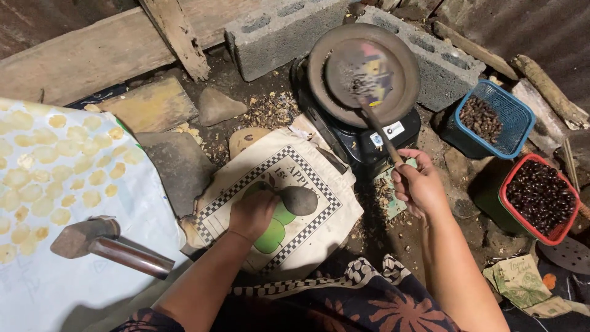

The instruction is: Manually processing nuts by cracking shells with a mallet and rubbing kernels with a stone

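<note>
My right hand [419,184] grips the thin wooden handle of a flat round scoop [362,74], blurred with motion, held over a dark round pan [319,58] on a black stove [362,144]. My left hand [252,212] rests with curled fingers on a cream cloth bag [307,227] with a checkered border and a green fruit picture, right beside a dark oval stone [299,200] lying on the bag.
A hammer [98,243] lies on a pale sheet [37,289] covered with several flattened yellow discs [61,166]. A blue basket [498,117] and a red-rimmed basket [541,197] of dark seeds stand right. Concrete blocks [276,31] and wooden planks [92,55] back the stove.
</note>
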